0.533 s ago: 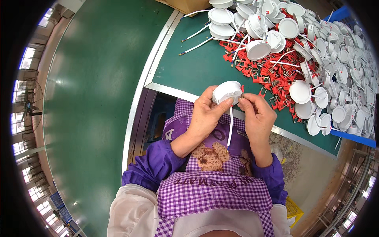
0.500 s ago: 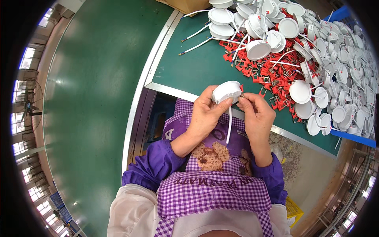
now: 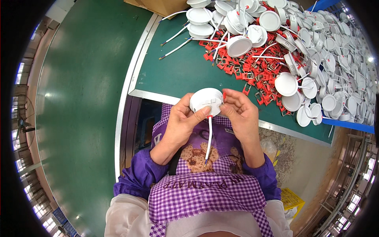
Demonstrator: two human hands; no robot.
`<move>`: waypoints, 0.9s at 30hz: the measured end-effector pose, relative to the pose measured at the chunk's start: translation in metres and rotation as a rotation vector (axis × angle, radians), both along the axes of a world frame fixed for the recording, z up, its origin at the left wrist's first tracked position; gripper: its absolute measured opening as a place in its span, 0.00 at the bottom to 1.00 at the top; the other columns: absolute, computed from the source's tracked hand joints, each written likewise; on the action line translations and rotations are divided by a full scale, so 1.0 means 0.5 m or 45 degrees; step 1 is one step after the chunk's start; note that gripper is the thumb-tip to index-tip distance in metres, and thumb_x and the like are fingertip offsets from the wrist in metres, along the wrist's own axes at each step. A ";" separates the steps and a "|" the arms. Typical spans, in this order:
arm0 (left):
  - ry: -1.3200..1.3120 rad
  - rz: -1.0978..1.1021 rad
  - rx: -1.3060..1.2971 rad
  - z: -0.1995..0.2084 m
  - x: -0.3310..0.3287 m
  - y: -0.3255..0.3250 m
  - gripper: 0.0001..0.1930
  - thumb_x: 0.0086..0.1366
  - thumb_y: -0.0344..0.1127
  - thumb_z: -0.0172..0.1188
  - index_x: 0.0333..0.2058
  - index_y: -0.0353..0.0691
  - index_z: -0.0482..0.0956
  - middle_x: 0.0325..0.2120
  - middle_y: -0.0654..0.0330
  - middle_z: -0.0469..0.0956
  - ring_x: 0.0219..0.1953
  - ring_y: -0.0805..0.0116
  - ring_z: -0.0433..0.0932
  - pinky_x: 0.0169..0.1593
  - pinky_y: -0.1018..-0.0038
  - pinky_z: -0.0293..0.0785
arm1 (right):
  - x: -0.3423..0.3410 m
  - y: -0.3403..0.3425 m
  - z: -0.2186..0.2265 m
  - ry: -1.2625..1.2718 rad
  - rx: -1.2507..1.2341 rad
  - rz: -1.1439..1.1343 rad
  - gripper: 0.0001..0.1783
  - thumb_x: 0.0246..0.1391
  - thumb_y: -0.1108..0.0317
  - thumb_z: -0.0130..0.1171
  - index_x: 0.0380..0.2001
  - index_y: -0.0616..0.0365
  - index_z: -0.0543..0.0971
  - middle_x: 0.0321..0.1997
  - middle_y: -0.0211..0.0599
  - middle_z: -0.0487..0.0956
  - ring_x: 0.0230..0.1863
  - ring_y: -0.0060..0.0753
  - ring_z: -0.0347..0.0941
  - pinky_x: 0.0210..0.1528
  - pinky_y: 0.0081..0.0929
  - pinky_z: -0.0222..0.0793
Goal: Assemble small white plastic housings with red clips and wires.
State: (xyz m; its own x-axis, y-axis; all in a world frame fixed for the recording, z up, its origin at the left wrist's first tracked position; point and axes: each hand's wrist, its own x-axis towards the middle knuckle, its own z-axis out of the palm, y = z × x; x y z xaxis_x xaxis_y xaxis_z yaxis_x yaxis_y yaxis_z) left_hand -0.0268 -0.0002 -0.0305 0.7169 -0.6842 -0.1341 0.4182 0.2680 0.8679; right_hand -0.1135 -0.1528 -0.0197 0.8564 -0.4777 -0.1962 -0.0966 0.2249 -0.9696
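Both hands grip one white lamp (image 3: pixel 206 100) above my lap, just off the table (image 3: pixel 177 75) edge: left hand (image 3: pixel 182 122) cradling, right hand (image 3: pixel 239 114) pinching its rim. Risk: the dangling wire (image 3: pixel 208 138) snags my apron (image 3: pixel 205 189), or the red clip (image 3: pixel 209 116) pops loose under thumb pressure.
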 end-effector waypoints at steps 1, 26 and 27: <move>0.010 -0.012 0.016 0.001 0.000 0.004 0.14 0.64 0.27 0.61 0.47 0.34 0.73 0.42 0.59 0.79 0.45 0.74 0.77 0.49 0.76 0.75 | 0.003 -0.002 -0.001 -0.021 0.108 0.007 0.22 0.53 0.76 0.64 0.52 0.69 0.72 0.44 0.43 0.80 0.46 0.28 0.77 0.49 0.23 0.75; 0.140 -0.002 0.153 0.027 0.027 0.000 0.22 0.62 0.28 0.62 0.53 0.42 0.67 0.43 0.57 0.77 0.44 0.66 0.80 0.46 0.67 0.81 | -0.029 -0.088 -0.022 0.275 -1.591 -0.121 0.10 0.51 0.75 0.59 0.39 0.59 0.79 0.36 0.40 0.73 0.40 0.43 0.72 0.42 0.38 0.69; 0.196 -0.006 0.117 0.035 0.027 0.000 0.21 0.62 0.29 0.62 0.53 0.40 0.67 0.43 0.58 0.78 0.44 0.69 0.79 0.47 0.71 0.79 | -0.033 -0.086 -0.027 0.251 -1.577 -0.051 0.11 0.50 0.76 0.59 0.39 0.59 0.79 0.37 0.40 0.73 0.41 0.43 0.72 0.43 0.37 0.69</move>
State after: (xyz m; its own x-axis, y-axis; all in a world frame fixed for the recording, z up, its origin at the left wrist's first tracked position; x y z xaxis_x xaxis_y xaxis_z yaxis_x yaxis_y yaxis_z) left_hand -0.0133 -0.0002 -0.0130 0.6798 -0.6674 -0.3041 0.5491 0.1882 0.8143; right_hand -0.1299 -0.1960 -0.0333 0.8444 -0.4572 0.2793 -0.2779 -0.8194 -0.5014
